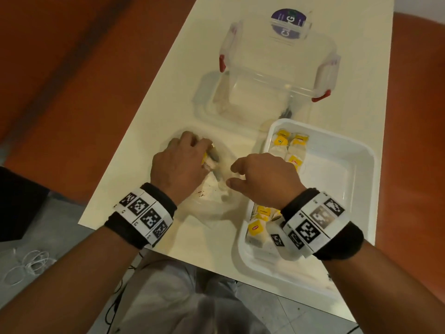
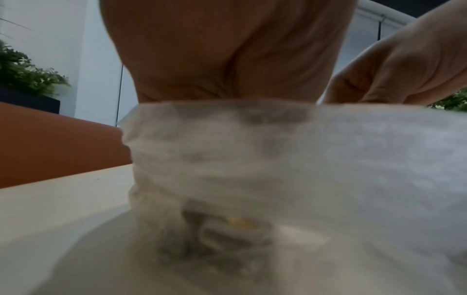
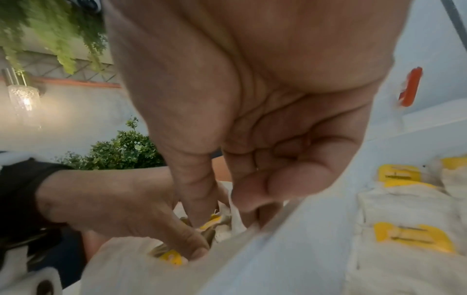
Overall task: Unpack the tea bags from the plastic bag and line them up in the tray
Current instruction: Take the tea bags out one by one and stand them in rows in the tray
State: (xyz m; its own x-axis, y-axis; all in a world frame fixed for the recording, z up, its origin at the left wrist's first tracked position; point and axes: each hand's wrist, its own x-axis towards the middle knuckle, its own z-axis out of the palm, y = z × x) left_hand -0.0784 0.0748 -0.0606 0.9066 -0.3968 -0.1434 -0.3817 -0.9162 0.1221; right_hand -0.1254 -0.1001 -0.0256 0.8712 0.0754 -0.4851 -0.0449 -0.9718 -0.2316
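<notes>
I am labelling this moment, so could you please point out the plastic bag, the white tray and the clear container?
plastic bag point(image 1: 212, 208), head view, on its crumpled near end.
white tray point(image 1: 361, 150), head view, on its far right rim.
clear container point(image 1: 277, 78), head view, on its near rim.

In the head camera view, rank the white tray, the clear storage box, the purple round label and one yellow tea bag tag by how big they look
1. white tray, though it sits nearer the camera
2. clear storage box
3. purple round label
4. yellow tea bag tag
</notes>
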